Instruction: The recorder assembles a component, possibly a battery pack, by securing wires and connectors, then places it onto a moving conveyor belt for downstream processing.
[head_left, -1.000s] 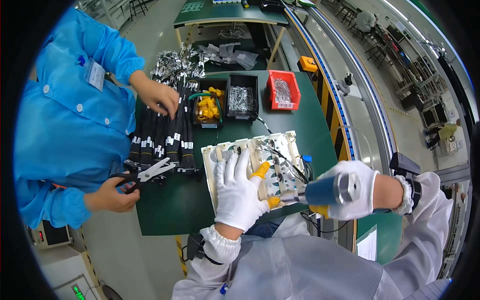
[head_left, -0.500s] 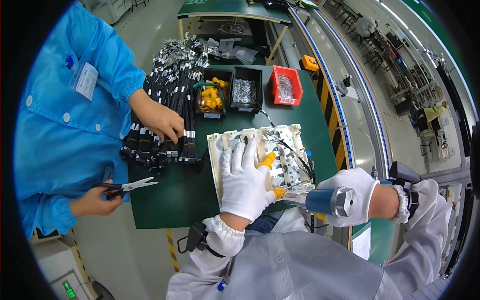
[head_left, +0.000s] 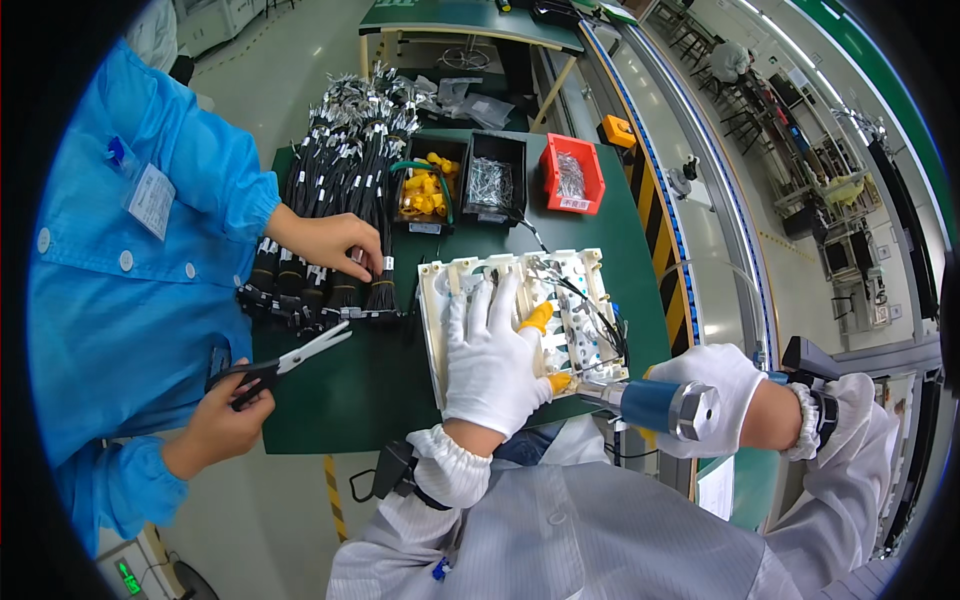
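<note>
My left hand, in a white glove with yellow fingertips, lies spread and flat on a white plastic frame fitted with metal strips and dark wires. Closed around a blue and silver rivet gun is my gloved right hand. The gun's nose points left at the near right corner of the frame, beside my left thumb; whether it touches is hard to tell. Its grip is mostly hidden.
Beyond the frame stand black bins with yellow caps and silver pins, and a red bin. Black cable bundles lie at left under a co-worker's hand; the other hand holds scissors. A conveyor rail runs along the right.
The co-worker's scissors have swung up and to the right, and that person's other hand has shifted slightly right over the cables. My hands and the rivet gun have barely moved.
</note>
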